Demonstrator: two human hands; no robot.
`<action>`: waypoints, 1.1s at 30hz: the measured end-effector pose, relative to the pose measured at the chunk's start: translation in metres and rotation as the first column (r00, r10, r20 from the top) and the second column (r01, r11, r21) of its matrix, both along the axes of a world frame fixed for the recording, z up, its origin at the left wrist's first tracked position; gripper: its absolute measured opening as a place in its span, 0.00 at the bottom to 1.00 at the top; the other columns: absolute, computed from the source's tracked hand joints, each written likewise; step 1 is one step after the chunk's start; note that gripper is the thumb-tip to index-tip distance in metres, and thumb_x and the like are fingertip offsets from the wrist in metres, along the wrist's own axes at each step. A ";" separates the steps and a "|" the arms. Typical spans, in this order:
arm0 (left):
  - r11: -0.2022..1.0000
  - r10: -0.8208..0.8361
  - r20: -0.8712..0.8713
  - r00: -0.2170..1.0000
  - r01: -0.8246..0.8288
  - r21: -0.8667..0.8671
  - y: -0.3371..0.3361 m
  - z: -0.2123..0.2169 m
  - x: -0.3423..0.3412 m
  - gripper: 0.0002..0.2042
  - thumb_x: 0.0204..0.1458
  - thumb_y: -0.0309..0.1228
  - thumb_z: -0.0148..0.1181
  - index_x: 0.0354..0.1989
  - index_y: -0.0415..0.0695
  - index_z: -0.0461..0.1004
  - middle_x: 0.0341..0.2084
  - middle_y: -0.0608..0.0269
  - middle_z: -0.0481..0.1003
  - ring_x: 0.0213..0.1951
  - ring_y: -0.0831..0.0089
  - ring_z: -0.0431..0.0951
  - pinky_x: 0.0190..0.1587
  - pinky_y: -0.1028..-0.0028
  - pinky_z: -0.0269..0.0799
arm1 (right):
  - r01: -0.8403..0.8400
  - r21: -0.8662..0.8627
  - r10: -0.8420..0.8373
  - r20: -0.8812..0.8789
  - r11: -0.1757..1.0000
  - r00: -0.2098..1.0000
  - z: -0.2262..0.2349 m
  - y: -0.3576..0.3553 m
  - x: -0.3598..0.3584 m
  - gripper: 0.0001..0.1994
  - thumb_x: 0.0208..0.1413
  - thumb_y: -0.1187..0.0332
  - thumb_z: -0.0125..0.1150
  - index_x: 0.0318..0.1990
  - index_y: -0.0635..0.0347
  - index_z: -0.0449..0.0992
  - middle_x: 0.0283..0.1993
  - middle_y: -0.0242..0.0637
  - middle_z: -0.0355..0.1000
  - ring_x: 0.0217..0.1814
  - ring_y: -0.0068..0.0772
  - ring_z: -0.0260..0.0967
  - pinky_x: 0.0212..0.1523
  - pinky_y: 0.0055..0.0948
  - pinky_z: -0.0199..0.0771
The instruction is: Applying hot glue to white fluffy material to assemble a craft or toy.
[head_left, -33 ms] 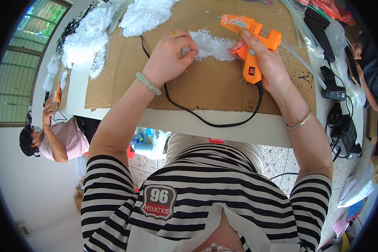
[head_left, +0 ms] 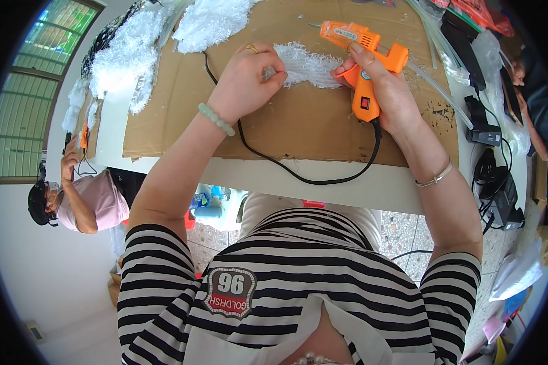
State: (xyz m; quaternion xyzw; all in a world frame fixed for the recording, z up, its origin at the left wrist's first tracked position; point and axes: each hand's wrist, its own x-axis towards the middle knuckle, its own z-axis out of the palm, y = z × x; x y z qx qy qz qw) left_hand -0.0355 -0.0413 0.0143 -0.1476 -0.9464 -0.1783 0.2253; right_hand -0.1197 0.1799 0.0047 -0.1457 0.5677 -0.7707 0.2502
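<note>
An orange hot glue gun [head_left: 366,82] is gripped in my right hand [head_left: 396,100], thumb over its body and its nozzle pointing to the far left. A clear glue stick [head_left: 432,77] sticks out of its back end. Between my hands a strip of white fringed trim [head_left: 310,66] lies over the cardboard [head_left: 323,131]. My left hand [head_left: 249,79] is closed in a pinch at the strip's left end. The strip's right end meets the fingers of my right hand, and I cannot tell whether they press on it. A black cord [head_left: 323,181] loops from the gun's handle across the cardboard's near edge.
Fluffy white trim [head_left: 213,27] lies at the far left, with more white heaps [head_left: 128,61] beside it. Black power adapters [head_left: 486,131] and cables line the right side. A co-worker in a pink top [head_left: 94,198] sits at the left; another person's arm [head_left: 530,128] shows at the right.
</note>
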 end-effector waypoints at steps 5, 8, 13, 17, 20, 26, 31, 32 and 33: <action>0.982 0.188 0.047 0.981 -0.188 -0.005 0.002 -0.007 -0.009 0.13 0.37 0.24 0.60 0.35 0.44 0.71 0.30 0.59 0.73 0.38 0.57 0.72 0.42 0.63 0.68 | 0.017 -0.010 -0.017 0.033 1.000 0.999 0.001 -0.001 0.001 0.15 0.58 0.56 0.54 0.32 0.61 0.73 0.33 0.36 0.73 0.39 0.25 0.70 0.44 0.25 0.69; 0.964 0.220 0.003 0.975 -0.218 0.151 -0.005 -0.006 -0.011 0.19 0.37 0.23 0.62 0.42 0.46 0.69 0.32 0.58 0.73 0.37 0.57 0.72 0.42 0.63 0.68 | 0.013 0.011 -0.013 0.010 1.000 1.000 0.001 0.000 0.000 0.15 0.58 0.56 0.53 0.32 0.60 0.73 0.33 0.35 0.73 0.39 0.25 0.70 0.43 0.25 0.69; 0.921 0.227 -0.033 0.973 -0.204 0.332 -0.004 0.001 0.000 0.27 0.36 0.28 0.68 0.49 0.47 0.66 0.40 0.55 0.71 0.45 0.57 0.70 0.48 0.64 0.66 | -0.009 0.010 0.009 -0.014 1.000 1.000 -0.001 0.002 -0.002 0.15 0.59 0.56 0.53 0.32 0.60 0.73 0.33 0.35 0.74 0.39 0.23 0.69 0.41 0.25 0.68; 0.999 -0.007 -0.057 0.998 0.005 -0.040 0.019 0.007 0.002 0.31 0.34 0.32 0.71 0.52 0.50 0.65 0.42 0.56 0.71 0.49 0.56 0.68 0.53 0.62 0.62 | -0.007 -0.016 0.008 0.018 1.000 1.000 -0.003 0.002 -0.003 0.15 0.59 0.57 0.53 0.33 0.60 0.73 0.33 0.35 0.73 0.38 0.24 0.69 0.41 0.25 0.68; 0.992 0.061 -0.065 0.996 -0.067 -0.103 0.018 0.002 -0.008 0.34 0.34 0.35 0.71 0.54 0.53 0.64 0.45 0.56 0.71 0.50 0.55 0.67 0.55 0.60 0.59 | 0.003 -0.026 -0.003 0.020 1.000 1.000 0.000 0.002 -0.002 0.14 0.59 0.57 0.53 0.33 0.61 0.73 0.33 0.35 0.73 0.38 0.24 0.70 0.41 0.25 0.69; 0.985 0.163 -0.030 0.986 -0.164 -0.049 0.010 -0.006 -0.027 0.33 0.35 0.37 0.70 0.55 0.54 0.63 0.48 0.54 0.69 0.51 0.51 0.66 0.54 0.59 0.61 | -0.019 -0.009 0.019 0.002 1.000 1.000 0.000 0.003 -0.001 0.14 0.59 0.57 0.52 0.33 0.61 0.73 0.33 0.36 0.74 0.38 0.25 0.70 0.42 0.25 0.69; 0.990 0.142 -0.073 0.987 -0.143 -0.011 0.003 -0.007 -0.032 0.29 0.39 0.38 0.68 0.53 0.51 0.66 0.45 0.54 0.70 0.48 0.54 0.68 0.51 0.62 0.64 | -0.028 0.011 0.028 0.000 1.000 1.000 0.000 0.004 -0.003 0.15 0.60 0.57 0.51 0.32 0.60 0.73 0.33 0.36 0.74 0.38 0.24 0.69 0.42 0.24 0.68; 0.989 0.143 -0.073 0.987 -0.144 -0.011 -0.002 -0.006 -0.033 0.29 0.39 0.38 0.68 0.53 0.51 0.66 0.45 0.54 0.70 0.48 0.54 0.68 0.51 0.62 0.64 | -0.032 0.020 0.032 -0.013 0.999 0.999 0.001 0.004 -0.002 0.15 0.60 0.57 0.51 0.31 0.60 0.73 0.33 0.36 0.74 0.38 0.24 0.69 0.42 0.24 0.68; 0.935 0.228 -0.040 0.973 -0.208 0.286 -0.008 -0.003 -0.035 0.24 0.40 0.37 0.67 0.49 0.48 0.70 0.42 0.55 0.72 0.46 0.57 0.70 0.49 0.65 0.66 | -0.035 0.028 0.036 -0.026 0.999 0.999 0.002 0.004 -0.001 0.15 0.60 0.57 0.51 0.31 0.60 0.73 0.33 0.36 0.74 0.37 0.24 0.69 0.42 0.24 0.68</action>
